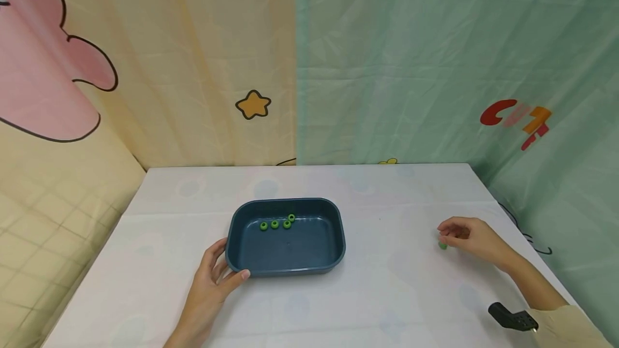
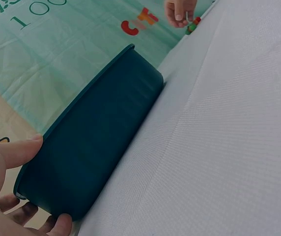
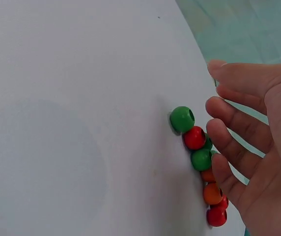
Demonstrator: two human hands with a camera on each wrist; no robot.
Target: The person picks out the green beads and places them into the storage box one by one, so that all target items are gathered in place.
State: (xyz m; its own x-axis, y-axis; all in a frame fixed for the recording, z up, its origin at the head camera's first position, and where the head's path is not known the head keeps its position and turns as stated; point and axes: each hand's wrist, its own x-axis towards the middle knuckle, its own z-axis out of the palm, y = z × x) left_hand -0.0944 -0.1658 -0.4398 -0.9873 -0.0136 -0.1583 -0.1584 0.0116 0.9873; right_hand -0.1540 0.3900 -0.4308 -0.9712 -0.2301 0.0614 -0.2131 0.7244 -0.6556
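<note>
A dark blue rectangular tray (image 1: 285, 251) sits left of the table's middle, with several small green beads (image 1: 274, 224) inside near its far side. My left hand (image 1: 208, 286) grips the near left corner of the tray, thumb on the front rim and fingers against the left side. Over at the right, my right hand (image 1: 471, 238) hovers with loosely bent fingers and nothing between them. Right beside its fingertips in the right wrist view are a green bead (image 3: 182, 119), a red bead (image 3: 194, 138) and an orange bead (image 3: 212, 194), part of a cluster partly hidden behind the fingers.
A white cloth covers the table (image 1: 387, 294). Printed curtains (image 1: 387, 69) hang along its back and right sides. A black camera mount (image 1: 512, 317) sticks out from the right sleeve (image 1: 566, 324) at the wrist, low over the cloth.
</note>
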